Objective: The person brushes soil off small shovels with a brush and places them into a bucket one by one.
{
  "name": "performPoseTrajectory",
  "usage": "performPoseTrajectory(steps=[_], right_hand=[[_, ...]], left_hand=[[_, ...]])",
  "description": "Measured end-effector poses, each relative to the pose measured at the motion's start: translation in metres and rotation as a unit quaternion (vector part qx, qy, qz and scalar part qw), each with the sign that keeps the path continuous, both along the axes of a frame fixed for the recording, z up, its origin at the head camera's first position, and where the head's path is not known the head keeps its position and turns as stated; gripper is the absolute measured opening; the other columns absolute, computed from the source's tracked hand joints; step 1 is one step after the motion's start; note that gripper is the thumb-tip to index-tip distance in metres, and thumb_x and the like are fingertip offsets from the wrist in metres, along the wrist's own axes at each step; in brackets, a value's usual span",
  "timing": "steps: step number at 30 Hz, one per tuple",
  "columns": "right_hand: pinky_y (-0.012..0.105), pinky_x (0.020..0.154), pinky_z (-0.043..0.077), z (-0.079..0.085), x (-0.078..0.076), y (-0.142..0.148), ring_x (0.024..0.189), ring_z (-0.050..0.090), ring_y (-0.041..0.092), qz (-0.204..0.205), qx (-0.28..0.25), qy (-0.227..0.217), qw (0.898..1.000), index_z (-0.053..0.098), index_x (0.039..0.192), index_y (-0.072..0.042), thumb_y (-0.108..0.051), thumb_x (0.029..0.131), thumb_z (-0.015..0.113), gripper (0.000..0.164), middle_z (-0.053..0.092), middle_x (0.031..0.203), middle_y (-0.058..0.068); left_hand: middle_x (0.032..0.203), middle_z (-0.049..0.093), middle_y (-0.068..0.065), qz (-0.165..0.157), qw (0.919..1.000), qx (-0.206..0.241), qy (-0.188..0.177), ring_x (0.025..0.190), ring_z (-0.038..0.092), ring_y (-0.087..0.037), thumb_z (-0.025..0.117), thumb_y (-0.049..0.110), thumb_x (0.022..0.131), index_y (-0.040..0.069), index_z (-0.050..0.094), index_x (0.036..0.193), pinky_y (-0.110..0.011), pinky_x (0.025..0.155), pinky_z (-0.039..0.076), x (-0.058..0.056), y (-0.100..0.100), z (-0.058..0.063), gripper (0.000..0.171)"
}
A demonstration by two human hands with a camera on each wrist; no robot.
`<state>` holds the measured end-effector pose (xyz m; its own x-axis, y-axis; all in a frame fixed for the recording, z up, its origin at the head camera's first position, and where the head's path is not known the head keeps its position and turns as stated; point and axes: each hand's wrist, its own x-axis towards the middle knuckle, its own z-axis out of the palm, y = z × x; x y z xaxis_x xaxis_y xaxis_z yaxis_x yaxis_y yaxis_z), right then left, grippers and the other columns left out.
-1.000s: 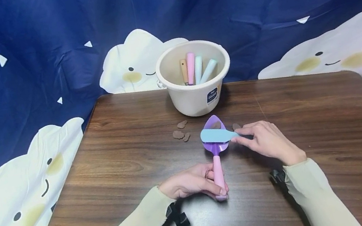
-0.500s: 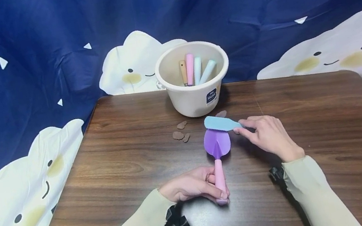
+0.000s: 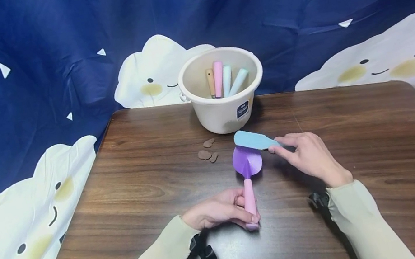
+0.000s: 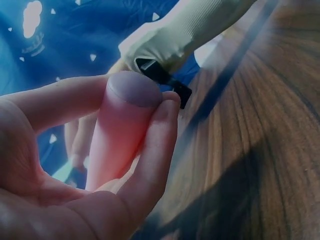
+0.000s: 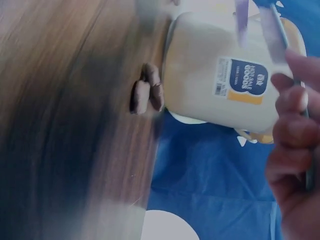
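Observation:
In the head view my left hand [image 3: 224, 210] grips the pink handle [image 3: 248, 197] of a purple trowel [image 3: 247, 162], held above the table and pointing away. The left wrist view shows thumb and fingers around the handle's butt [image 4: 135, 89]. My right hand [image 3: 307, 156] pinches a narrow light-blue trowel [image 3: 252, 140], its flat blade lying across the purple trowel's tip; whether they touch I cannot tell. Several brown stones [image 3: 204, 154] lie left of the blades. Other brown stones [image 5: 142, 96], in the right wrist view, lie beside the bucket; the light-blue blade seems to hide them from the head view.
A beige bucket [image 3: 217, 116] stands at the table's back edge, with pink, brown and light-blue tool handles [image 3: 219, 79] upright in it. The wooden table [image 3: 145, 176] reaches to a blue curtain [image 3: 63, 30] with cloud prints. Black wrist devices [image 3: 205, 251] sit below the sleeves.
The purple trowel has tipped over, and the brown stone that was on its blade is off it. The light-blue trowel has moved away from me to the purple tip, with little motion lately.

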<state>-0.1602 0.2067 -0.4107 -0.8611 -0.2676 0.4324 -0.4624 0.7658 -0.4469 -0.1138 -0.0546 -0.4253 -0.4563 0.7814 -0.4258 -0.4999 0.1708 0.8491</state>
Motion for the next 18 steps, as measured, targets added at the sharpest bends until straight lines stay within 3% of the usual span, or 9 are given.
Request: performPoseTrajectory(steps=[6,10,13,16,18], right_hand=[[0.033,0.068,0.055,0.000,0.009,-0.003,0.075,0.067,0.012,0.073,0.005,-0.059,0.996,0.076,0.103,-0.008,-0.025,0.084,0.075,0.025,0.076,0.091,0.004],[0.024,0.065,0.051,-0.001,0.012,-0.004,0.070,0.059,0.002,0.095,0.022,-0.099,0.990,0.076,0.103,-0.010,-0.027,0.085,0.074,0.024,0.074,0.088,-0.004],[0.027,0.066,0.053,-0.001,0.012,-0.004,0.073,0.061,0.003,0.090,0.035,-0.108,0.989,0.076,0.104,-0.010,-0.029,0.086,0.073,0.026,0.075,0.091,-0.003],[0.034,0.063,0.054,-0.001,0.011,-0.005,0.072,0.063,0.009,0.072,0.054,-0.091,0.992,0.076,0.104,-0.010,-0.031,0.087,0.071,0.028,0.075,0.093,0.001],[0.039,0.061,0.053,-0.001,0.010,-0.005,0.072,0.066,0.015,0.054,0.068,-0.066,0.994,0.076,0.104,-0.011,-0.033,0.087,0.071,0.029,0.075,0.093,0.004]], left_hand=[[0.083,0.069,0.000,0.015,0.9999,0.003,0.000,0.076,0.068,-0.010,0.060,-0.010,0.085,-0.004,0.042,0.114,-0.027,0.077,0.059,-0.004,-0.001,0.002,0.034],[0.087,0.070,-0.003,0.017,0.9998,0.009,-0.005,0.078,0.068,-0.011,0.059,-0.011,0.085,-0.003,0.042,0.114,-0.029,0.079,0.059,-0.006,-0.002,0.004,0.035],[0.094,0.071,-0.016,0.012,0.9999,0.012,0.000,0.080,0.069,-0.011,0.059,-0.011,0.084,-0.004,0.042,0.115,-0.031,0.083,0.059,-0.007,-0.002,0.004,0.037],[0.104,0.067,-0.028,0.011,0.9998,0.018,0.000,0.081,0.069,-0.012,0.059,-0.013,0.083,-0.004,0.041,0.116,-0.034,0.086,0.058,-0.008,-0.002,0.003,0.039],[0.104,0.067,-0.030,0.011,0.9996,0.024,-0.002,0.081,0.069,-0.013,0.058,-0.014,0.083,-0.004,0.041,0.116,-0.036,0.087,0.058,-0.008,-0.001,0.001,0.038]])
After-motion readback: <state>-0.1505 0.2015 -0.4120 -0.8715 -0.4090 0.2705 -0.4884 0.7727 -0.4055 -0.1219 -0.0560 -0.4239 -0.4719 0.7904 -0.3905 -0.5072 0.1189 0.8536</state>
